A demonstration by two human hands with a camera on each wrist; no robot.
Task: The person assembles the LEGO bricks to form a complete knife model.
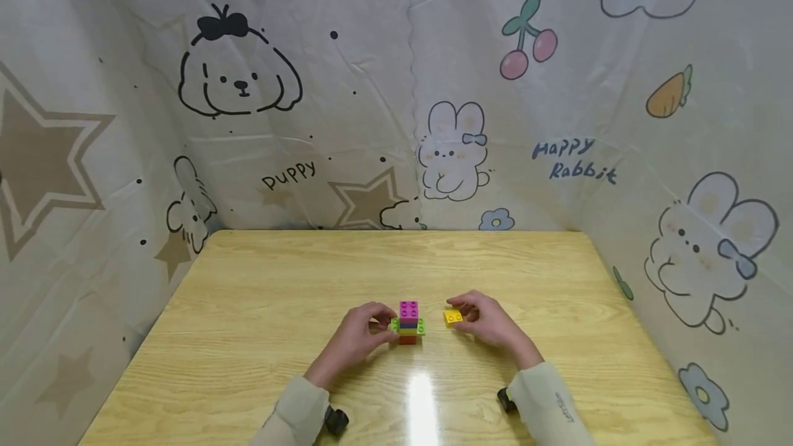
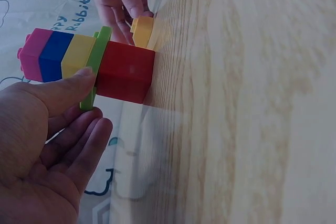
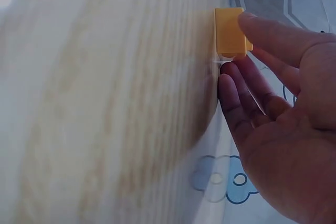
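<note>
Upright on the wooden table stands a brick tower: red brick at the bottom, then a wider green plate, yellow, blue and pink on top. My left hand pinches the green plate's left end, thumb in front and fingers behind. To the tower's right, my right hand holds a small orange-yellow brick by its edge between thumb and fingers. That brick is low at the tabletop, with studs facing up and a short gap between it and the tower.
A pale fabric curtain with cartoon animals and stars surrounds the table's back and sides. Dark wrist cameras sit at both cuffs. Light reflects off the table's front middle.
</note>
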